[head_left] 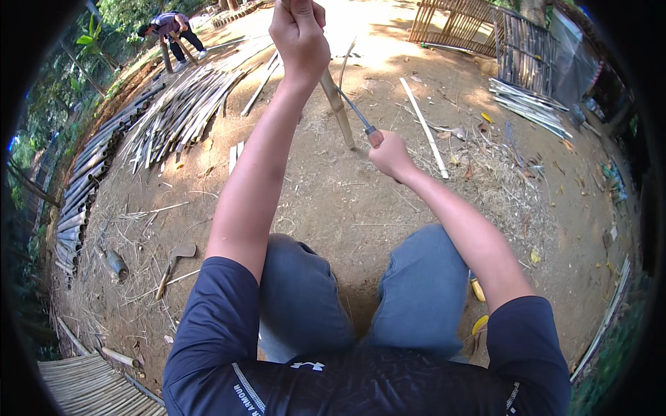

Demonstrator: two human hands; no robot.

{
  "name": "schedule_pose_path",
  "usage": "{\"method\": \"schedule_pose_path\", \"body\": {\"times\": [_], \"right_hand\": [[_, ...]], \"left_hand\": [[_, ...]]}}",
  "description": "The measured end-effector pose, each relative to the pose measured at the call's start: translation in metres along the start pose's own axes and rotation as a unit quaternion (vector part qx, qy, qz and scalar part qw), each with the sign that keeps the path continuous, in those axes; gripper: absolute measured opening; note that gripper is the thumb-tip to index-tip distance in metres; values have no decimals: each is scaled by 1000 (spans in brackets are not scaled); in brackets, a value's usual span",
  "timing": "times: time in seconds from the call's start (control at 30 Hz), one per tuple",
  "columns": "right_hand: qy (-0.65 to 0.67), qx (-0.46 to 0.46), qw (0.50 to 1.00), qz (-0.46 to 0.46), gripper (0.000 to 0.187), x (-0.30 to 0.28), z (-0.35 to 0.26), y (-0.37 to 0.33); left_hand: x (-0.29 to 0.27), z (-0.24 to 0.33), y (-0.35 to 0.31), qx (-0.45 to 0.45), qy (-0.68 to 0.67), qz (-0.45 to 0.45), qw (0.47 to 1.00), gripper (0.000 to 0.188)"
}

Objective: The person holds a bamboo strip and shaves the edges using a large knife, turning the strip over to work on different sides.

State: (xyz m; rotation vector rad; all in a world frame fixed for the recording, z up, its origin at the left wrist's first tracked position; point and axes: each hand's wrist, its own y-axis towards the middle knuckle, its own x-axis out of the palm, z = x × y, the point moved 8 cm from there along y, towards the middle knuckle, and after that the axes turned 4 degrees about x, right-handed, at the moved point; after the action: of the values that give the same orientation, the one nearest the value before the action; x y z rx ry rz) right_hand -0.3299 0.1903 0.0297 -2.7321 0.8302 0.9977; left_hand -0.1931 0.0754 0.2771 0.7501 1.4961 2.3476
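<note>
My left hand, raised at the top of the view, is closed around the upper part of a bamboo piece. The bamboo slants down and its lower end meets the dirt ahead of my knees. In my right hand is a knife, gripped by its brown handle. Its narrow dark blade points up and left, and the tip end lies against or just behind the bamboo; I cannot tell which. Above the left fist the bamboo's top end is cut off by the frame.
Split bamboo strips lie heaped at far left, beside a row of dark bamboo poles. A broad-bladed tool and a bottle rest on the ground at left. Another person bends over farther back. Bamboo panels stand at far right.
</note>
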Motion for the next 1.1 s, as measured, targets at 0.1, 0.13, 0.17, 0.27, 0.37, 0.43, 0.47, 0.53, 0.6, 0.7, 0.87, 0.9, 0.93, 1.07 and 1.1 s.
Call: {"method": "schedule_pose_path", "body": {"times": [0.1,0.13,0.17,0.27,0.37,0.43,0.47,0.53,0.6,0.7,0.87,0.9,0.93,1.07,1.1], "right_hand": [[102,97,983,-114,6,20,-12,3],[196,140,955,-173,5,25,-7,1],[287,182,912,-229,8,29,-4,-3],[454,218,798,-330,22,30,-1,-12],[417,198,838,-291,13,22,1,-13],[205,143,956,-155,7,9,-8,-13],[154,111,976,-106,7,2,-17,-16],[50,44,998,-8,9,-10,-38,-25],[65,2,998,13,13,-12,-57,-31],[83,-32,995,35,12,-12,-64,-30],[94,-28,995,1,9,7,-19,-4],[103,18,994,-27,16,14,6,5],[101,34,994,-38,17,16,8,8],[103,93,986,-87,18,28,12,5],[103,96,985,-103,15,28,12,7]], "left_hand": [[-25,-7,11,-10,-18,63,998,40],[-29,-5,13,1,-28,54,998,40],[-31,-5,13,11,-14,59,998,40],[-15,-11,7,-26,-67,31,997,41],[-5,-15,6,-42,-84,8,996,42],[-8,-15,6,-44,-74,9,996,42],[-6,-14,4,-51,-79,13,995,42],[-8,-11,6,-33,-63,27,997,41],[-17,-8,13,21,-17,45,999,41],[-17,-10,14,9,-35,34,999,39],[-11,-10,13,-8,-41,30,999,38],[-11,-7,14,21,-31,29,999,38],[-14,-10,16,20,-29,27,999,38],[-23,-13,18,11,-42,26,999,38],[-24,-12,18,8,-49,28,998,38]]}}
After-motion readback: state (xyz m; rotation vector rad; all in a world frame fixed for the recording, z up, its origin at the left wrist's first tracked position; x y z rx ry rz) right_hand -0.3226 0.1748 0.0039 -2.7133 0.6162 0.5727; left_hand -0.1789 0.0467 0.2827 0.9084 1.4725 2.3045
